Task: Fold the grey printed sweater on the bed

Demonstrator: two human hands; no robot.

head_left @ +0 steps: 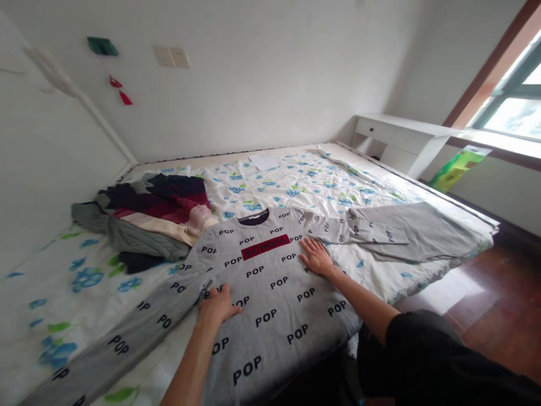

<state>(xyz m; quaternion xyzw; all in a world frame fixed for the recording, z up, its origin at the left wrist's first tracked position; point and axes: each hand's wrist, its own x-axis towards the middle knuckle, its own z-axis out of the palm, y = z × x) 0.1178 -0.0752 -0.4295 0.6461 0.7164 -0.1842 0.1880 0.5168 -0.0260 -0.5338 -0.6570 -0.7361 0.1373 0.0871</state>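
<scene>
A grey sweatshirt [270, 299] printed with "POP" and a red "SCHOOL" patch lies spread on the bed, neckline away from me. One sleeve stretches to the lower left, the other out to the right. My left hand [217, 304] rests on the body near the left armpit, thumb apart from the fingers, which are partly hidden. On the other side, my right hand [316, 256] lies flat with fingers stretched, just right of the patch. Neither hand visibly grips the cloth. The right sleeve's end overlaps a folded grey garment [414, 231].
A pile of crumpled clothes [156, 208] in grey, navy and maroon sits at the left. The bed has a blue-flowered sheet [291, 180] with a white paper [264, 162] near the wall. A white desk [401, 138] stands at the back right, beside a green-yellow bag [459, 168].
</scene>
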